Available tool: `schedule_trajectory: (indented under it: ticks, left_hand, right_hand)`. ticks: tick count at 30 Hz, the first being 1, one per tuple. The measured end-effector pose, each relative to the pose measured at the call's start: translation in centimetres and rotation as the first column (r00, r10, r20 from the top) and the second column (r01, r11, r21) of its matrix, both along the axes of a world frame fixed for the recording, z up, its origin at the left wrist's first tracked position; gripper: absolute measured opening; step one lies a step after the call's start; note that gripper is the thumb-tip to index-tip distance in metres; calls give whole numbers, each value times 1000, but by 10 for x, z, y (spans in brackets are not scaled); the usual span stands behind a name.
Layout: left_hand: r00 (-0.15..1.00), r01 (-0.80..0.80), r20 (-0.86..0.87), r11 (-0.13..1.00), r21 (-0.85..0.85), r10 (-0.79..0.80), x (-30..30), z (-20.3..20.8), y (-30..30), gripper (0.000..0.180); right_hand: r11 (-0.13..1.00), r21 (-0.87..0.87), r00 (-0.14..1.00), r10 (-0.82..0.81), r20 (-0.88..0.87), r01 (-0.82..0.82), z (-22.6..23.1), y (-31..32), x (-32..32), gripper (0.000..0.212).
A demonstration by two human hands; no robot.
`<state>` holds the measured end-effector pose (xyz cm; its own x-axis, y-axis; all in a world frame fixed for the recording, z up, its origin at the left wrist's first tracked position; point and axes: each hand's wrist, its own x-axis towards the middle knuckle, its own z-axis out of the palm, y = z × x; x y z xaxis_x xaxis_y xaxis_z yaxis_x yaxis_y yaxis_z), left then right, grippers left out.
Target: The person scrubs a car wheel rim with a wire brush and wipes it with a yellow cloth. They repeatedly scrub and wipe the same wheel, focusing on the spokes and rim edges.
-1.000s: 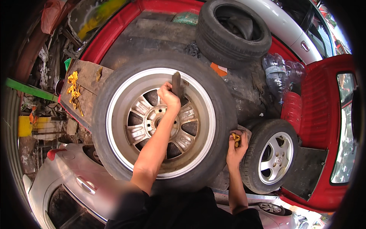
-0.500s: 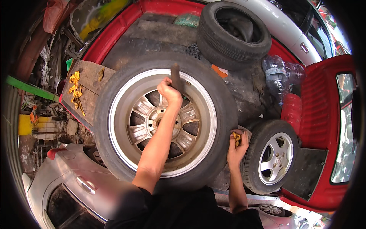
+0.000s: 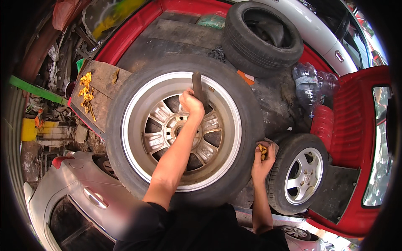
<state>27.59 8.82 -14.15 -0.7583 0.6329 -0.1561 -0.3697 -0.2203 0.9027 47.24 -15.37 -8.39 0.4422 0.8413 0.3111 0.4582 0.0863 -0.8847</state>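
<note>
A large tyre (image 3: 115,121) on an alloy wheel lies flat in front of me, its bare silver rim (image 3: 127,121) and spokes facing up. My left hand (image 3: 192,103) reaches over the wheel's middle, its fingers wrapped round a dark flat bar (image 3: 197,83) that points away from me. I cannot tell what kind of tool the bar is. Beside the tyre's right edge, my right hand (image 3: 262,165) pinches a small crumpled yellow strip (image 3: 263,152) between its fingertips. A similar crumpled yellow pile (image 3: 86,96) rests on a wooden board (image 3: 102,77) at the left.
A smaller wheel with a silver rim (image 3: 302,178) leans close to my right hand. Beyond the large wheel lies a loose tyre (image 3: 251,52). Clear plastic bottles (image 3: 305,81) sit at the right, against the red truck bed wall (image 3: 356,100). A silver car (image 3: 73,190) stands at lower left.
The view has shifted slightly, so most things sit a little further right. The bar in my left hand now tilts more to the left at its far end. My right hand keeps its pinch.
</note>
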Motion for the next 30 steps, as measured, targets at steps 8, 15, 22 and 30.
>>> schedule_trajectory:
  ticks: [8,15,22,30]
  left_hand:
    - [953,202,239,979,-40,-187,-26,20,20,41]
    - [683,702,414,698,-143,-602,-77,66,-69,68]
    - [490,868,380,400,-293,-785,-81,61,-116,19]
    - [260,744,-206,332,-580,-943,-19,36,-155,64]
  right_hand:
    - [999,37,1000,4,7,-4,-3,0,2,14]
    - [999,50,1000,-6,-29,8,-4,-1,1,16]
    - [997,73,1000,-5,26,3,-2,-1,-1,14]
    - [997,70,998,-47,44,44,-3,-2,-2,13]
